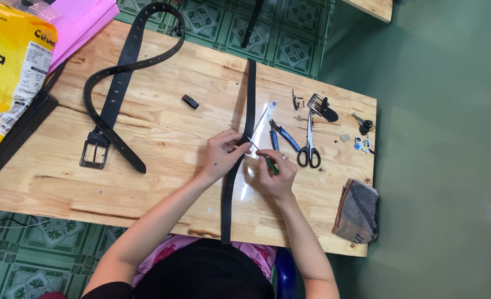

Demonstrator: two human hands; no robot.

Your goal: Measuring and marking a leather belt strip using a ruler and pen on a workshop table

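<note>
A long black belt strap (pixel 249 99) lies across the wooden table (pixel 162 138), running from the far edge toward me and hanging over the near edge. My left hand (pixel 221 155) pinches the strap at its middle. My right hand (pixel 274 170) grips a small green-handled screwdriver (pixel 269 163); its thin metal tip points at the strap beside my left fingers.
A second black belt with a metal buckle (pixel 95 150) curls at the left. Blue pliers (pixel 283 135), scissors (pixel 309 145), a loose buckle (pixel 317 105), a small black loop (pixel 190 101), keys (pixel 363 126) and a grey cloth (pixel 357 211) lie at the right. A yellow bag (pixel 7 61) sits at the far left.
</note>
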